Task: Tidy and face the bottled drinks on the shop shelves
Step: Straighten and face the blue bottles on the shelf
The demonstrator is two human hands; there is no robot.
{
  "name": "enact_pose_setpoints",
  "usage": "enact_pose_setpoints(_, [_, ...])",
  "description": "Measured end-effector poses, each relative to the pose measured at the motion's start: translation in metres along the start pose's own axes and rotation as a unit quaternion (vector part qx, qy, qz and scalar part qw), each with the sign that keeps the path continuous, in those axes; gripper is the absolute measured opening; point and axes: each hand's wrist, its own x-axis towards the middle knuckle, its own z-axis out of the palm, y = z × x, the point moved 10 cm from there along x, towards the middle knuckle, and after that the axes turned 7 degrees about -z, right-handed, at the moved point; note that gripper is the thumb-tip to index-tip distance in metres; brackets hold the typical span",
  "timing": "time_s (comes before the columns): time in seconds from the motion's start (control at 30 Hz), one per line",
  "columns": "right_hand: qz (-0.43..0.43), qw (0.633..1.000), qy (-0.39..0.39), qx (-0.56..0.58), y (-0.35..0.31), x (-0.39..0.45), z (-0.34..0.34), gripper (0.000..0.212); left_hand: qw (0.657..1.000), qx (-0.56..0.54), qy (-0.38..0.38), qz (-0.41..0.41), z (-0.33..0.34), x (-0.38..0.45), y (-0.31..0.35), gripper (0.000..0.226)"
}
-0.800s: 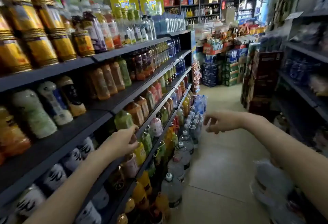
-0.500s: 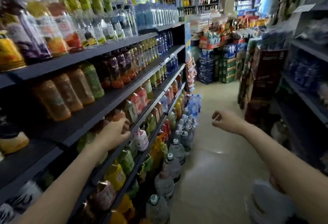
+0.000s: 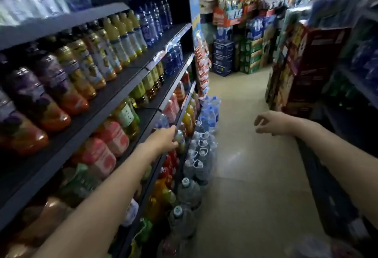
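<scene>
A shop aisle runs away from the camera, its pale tiled floor (image 3: 241, 186) bare down the middle. Dark shelves (image 3: 114, 102) fill the whole left side in tiers, packed with bottled drinks (image 3: 90, 61) — purple-and-orange ones along the nearer end of an upper tier, yellow ones further on, blue ones at the far end. Large water jugs (image 3: 189, 193) stand on the floor in a row against the foot of the shelves. Stacked cartons (image 3: 248, 53) close off the aisle's far end, and a second shelving run (image 3: 360, 86) lines the right side, dim and partly cut off by the frame.

The left hand (image 3: 163, 138) reaches to the front edge of a lower tier, fingers curled over the top of a small bottle (image 3: 180, 139) there; whether it truly grips the bottle is hard to make out, since the hand covers it. Pink-labelled bottles (image 3: 114, 137) sit just behind the forearm. The right hand (image 3: 270, 123) hangs over the floor well apart from the shelves — fingers loosely curled, holding nothing.

Motion blur smears most labels.
</scene>
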Motion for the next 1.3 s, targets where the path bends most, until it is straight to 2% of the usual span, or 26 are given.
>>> enact_pose_setpoints(0.13, [0.030, 1.000, 0.009, 0.001, 0.043, 0.101, -0.043, 0.036, 0.991, 0.090, 0.077, 0.063, -0.040, 0.101, 0.068, 0.036])
enact_pose_setpoints(0.2, [0.031, 0.999, -0.001, -0.018, 0.057, 0.161, -0.059, 0.037, 0.983, 0.123, 0.122, 0.058, -0.065, 0.155, 0.076, 0.031])
enact_pose_setpoints(0.3, [0.002, 0.999, -0.008, -0.042, 0.063, 0.262, -0.089, 0.039, 0.974, 0.143, 0.174, -0.001, -0.113, 0.251, 0.048, 0.033])
enact_pose_setpoints(0.43, [-0.041, 0.998, 0.014, -0.041, 0.054, 0.390, -0.165, 0.039, 0.958, 0.033, 0.243, -0.148, -0.202, 0.365, -0.022, 0.039])
enact_pose_setpoints(0.5, [-0.069, 0.996, 0.044, -0.038, 0.035, 0.448, -0.210, 0.039, 0.933, -0.029, 0.288, -0.215, -0.243, 0.397, -0.045, 0.048])
enact_pose_setpoints(0.6, [-0.138, 0.986, 0.091, -0.021, -0.017, 0.522, -0.258, 0.036, 0.909, -0.054, 0.329, -0.250, -0.285, 0.439, -0.056, 0.066])
enact_pose_setpoints(0.67, [-0.189, 0.976, 0.104, -0.014, -0.051, 0.571, -0.273, 0.036, 0.895, -0.050, 0.361, -0.257, -0.305, 0.467, -0.064, 0.072])
enact_pose_setpoints(0.77, [-0.256, 0.961, 0.098, -0.024, -0.093, 0.645, -0.285, 0.039, 0.865, -0.041, 0.423, -0.266, -0.329, 0.517, -0.082, 0.070])
enact_pose_setpoints(0.87, [-0.312, 0.944, 0.096, -0.040, -0.128, 0.706, -0.298, 0.049, 0.856, 0.006, 0.469, -0.218, -0.349, 0.573, -0.082, 0.062])
enact_pose_setpoints(1.0, [-0.357, 0.930, 0.051, -0.067, -0.172, 0.776, -0.318, 0.070, 0.862, 0.085, 0.457, -0.205, -0.378, 0.641, -0.078, 0.074])
enact_pose_setpoints(1.2, [-0.413, 0.906, 0.082, -0.043, -0.217, 0.861, -0.356, 0.088, 0.863, 0.081, 0.394, -0.305, -0.416, 0.712, -0.103, 0.096])
enact_pose_setpoints(1.3, [-0.432, 0.896, 0.054, -0.082, -0.240, 0.896, -0.338, 0.097, 0.840, 0.069, 0.407, -0.353, -0.423, 0.731, -0.112, 0.097])
